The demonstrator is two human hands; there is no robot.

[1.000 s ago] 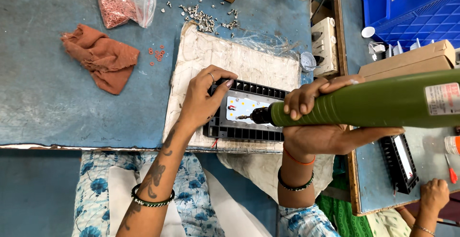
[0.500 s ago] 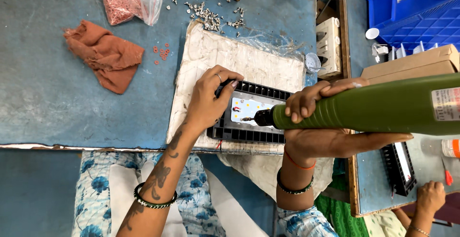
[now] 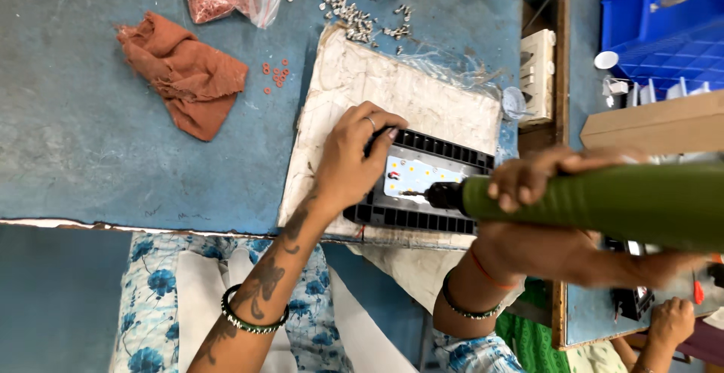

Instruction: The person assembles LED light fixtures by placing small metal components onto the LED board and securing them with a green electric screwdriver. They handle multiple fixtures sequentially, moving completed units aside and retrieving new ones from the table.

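Housing: black finned lamp housing (image 3: 422,192) lies on the white pad (image 3: 377,94), screws (image 3: 354,11) beyond.
Left hand (image 3: 351,163): fingers together, pressing the housing's left end; keep it pinned.
Right hand (image 3: 558,214): clamped round green driver (image 3: 603,203); hold the bit square on the board.

The picture is bright, with soft, even light from above. Shadows are small and faint, tucked close under the hands (image 3: 354,158) and the orange cloth (image 3: 185,75). The blue counter (image 3: 90,154) looks clear and sharp. The green tool (image 3: 603,203) at the right is close to the camera and a bit blurry. The white board (image 3: 422,177) in the middle shines pale.
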